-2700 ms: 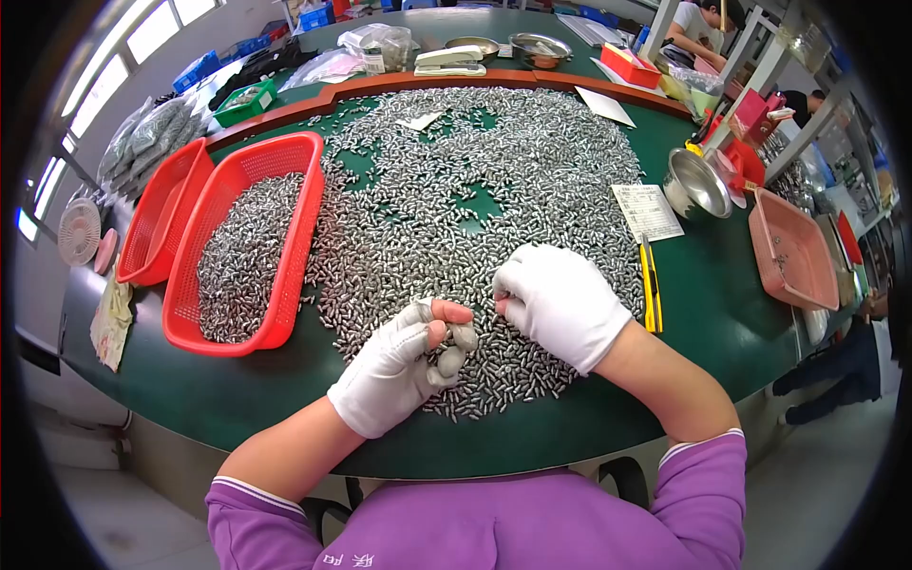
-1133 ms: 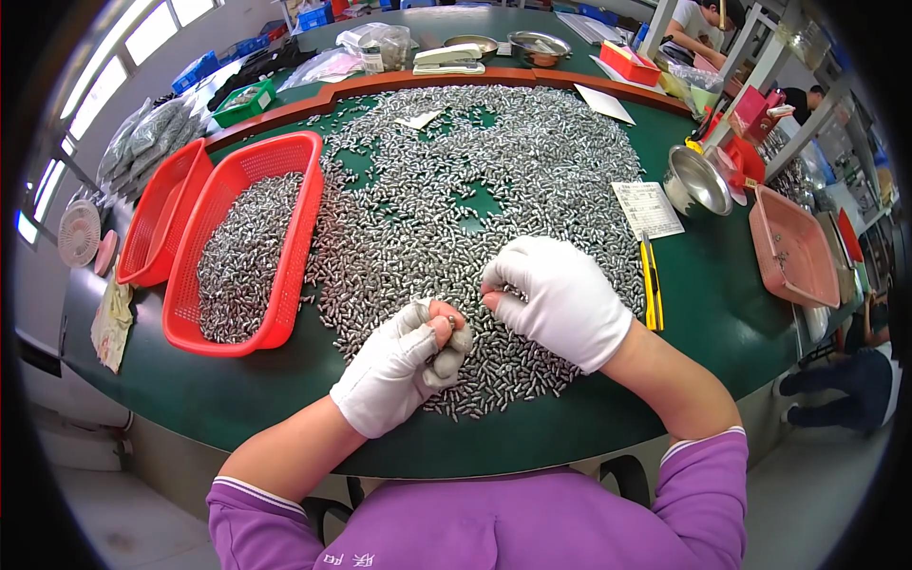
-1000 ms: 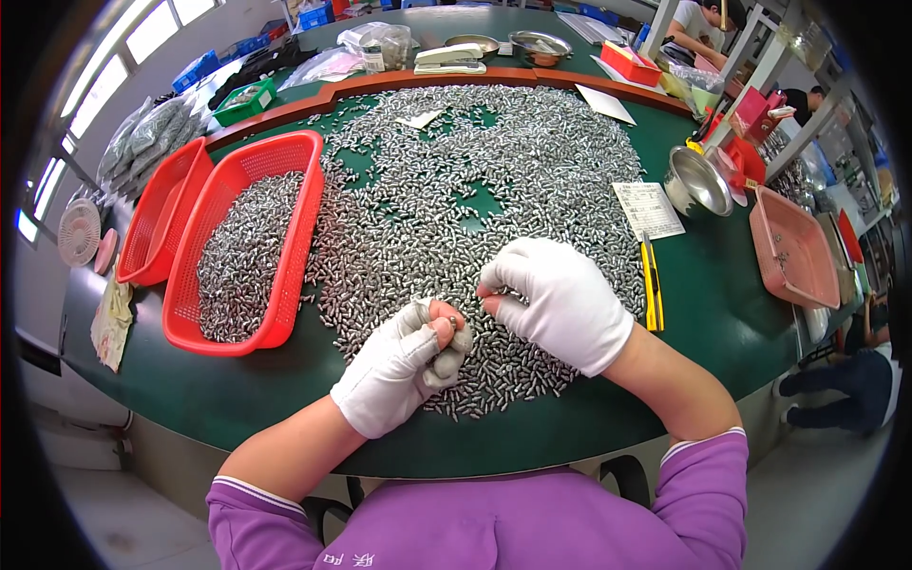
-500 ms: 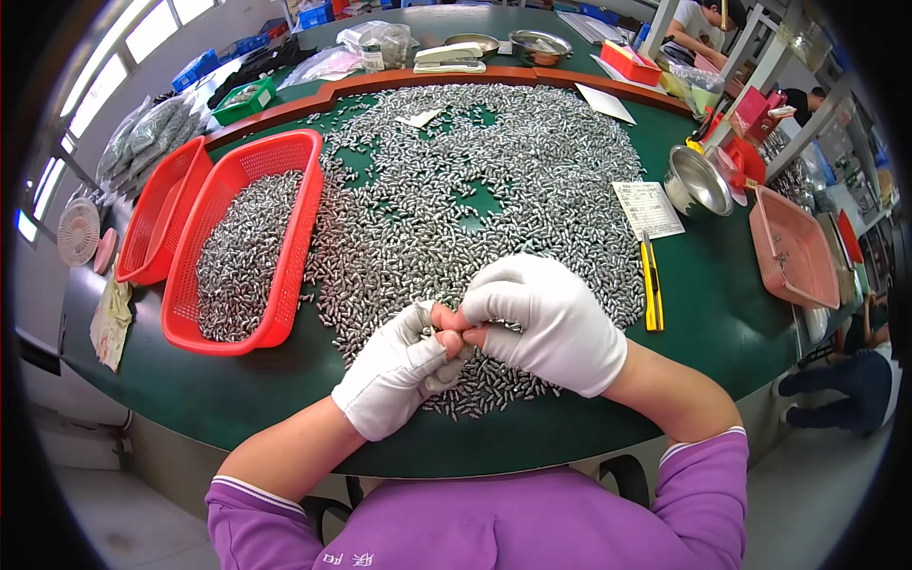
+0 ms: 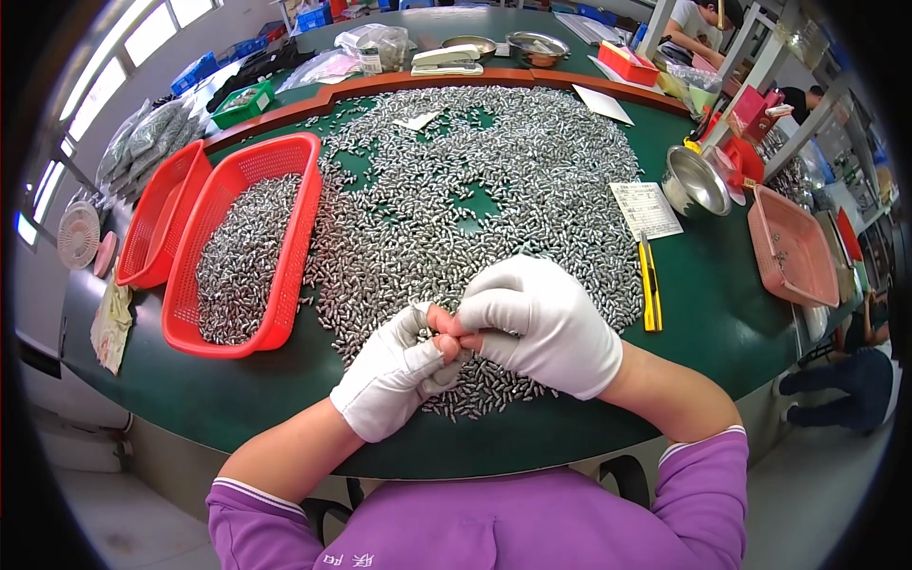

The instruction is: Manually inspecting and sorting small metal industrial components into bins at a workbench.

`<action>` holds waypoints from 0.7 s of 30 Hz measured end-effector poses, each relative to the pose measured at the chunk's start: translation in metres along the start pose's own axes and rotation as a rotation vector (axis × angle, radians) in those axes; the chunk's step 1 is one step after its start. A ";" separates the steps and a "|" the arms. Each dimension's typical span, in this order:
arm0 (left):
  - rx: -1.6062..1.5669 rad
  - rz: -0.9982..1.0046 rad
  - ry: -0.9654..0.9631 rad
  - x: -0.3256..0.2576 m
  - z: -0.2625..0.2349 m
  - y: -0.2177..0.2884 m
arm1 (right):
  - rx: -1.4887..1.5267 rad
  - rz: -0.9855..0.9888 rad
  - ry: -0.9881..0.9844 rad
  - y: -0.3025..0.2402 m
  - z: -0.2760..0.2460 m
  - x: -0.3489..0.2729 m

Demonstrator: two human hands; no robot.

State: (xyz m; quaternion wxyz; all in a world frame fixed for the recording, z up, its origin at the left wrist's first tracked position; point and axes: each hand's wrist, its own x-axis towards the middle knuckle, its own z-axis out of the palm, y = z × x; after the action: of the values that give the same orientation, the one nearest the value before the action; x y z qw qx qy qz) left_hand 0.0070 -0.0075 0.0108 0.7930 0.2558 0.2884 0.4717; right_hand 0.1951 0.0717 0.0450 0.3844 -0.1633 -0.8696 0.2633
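A wide spread of small silvery metal parts (image 5: 532, 171) covers the middle of the green table. Over its near edge, my left hand (image 5: 394, 370) and my right hand (image 5: 546, 328) meet fingertip to fingertip, both in white gloves with bare thumb and finger ends. Each hand is closed in a pinch. Whatever lies between the fingertips is hidden or too small to name. Left of the spread stands a red perforated basket (image 5: 304, 242), partly filled with the same kind of parts.
A second red basket (image 5: 152, 228) leans beside the first. On the right lie a yellow utility knife (image 5: 652, 290), a printed paper slip (image 5: 646, 209), a metal bowl (image 5: 698, 180) and a pink basket (image 5: 793, 252). A stapler (image 5: 446, 62) sits on the brown ledge. Other people work at the far right.
My right hand has shifted very slightly left, its fingertips still against the left hand's. Nothing else has visibly moved.
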 end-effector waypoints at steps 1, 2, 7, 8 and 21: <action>-0.003 0.003 -0.007 0.001 0.001 0.000 | 0.000 -0.012 -0.018 0.000 -0.001 0.000; -0.007 0.006 -0.016 0.002 0.002 -0.001 | -0.002 -0.023 -0.036 0.001 -0.003 -0.001; -0.004 0.019 0.014 0.003 -0.005 -0.002 | -0.439 -0.051 0.195 0.017 -0.049 0.017; -0.004 0.022 0.040 0.002 -0.005 -0.001 | -0.580 -0.031 0.260 0.028 -0.067 0.021; -0.115 -0.021 0.009 0.006 -0.008 0.000 | -1.142 0.898 0.301 0.117 -0.194 -0.031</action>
State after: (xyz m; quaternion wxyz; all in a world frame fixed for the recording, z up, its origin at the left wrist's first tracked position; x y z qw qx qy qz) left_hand 0.0037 -0.0009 0.0035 0.8102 0.2047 0.2669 0.4801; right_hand 0.3712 0.2163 0.0686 0.2102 -0.7119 -0.6586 -0.1234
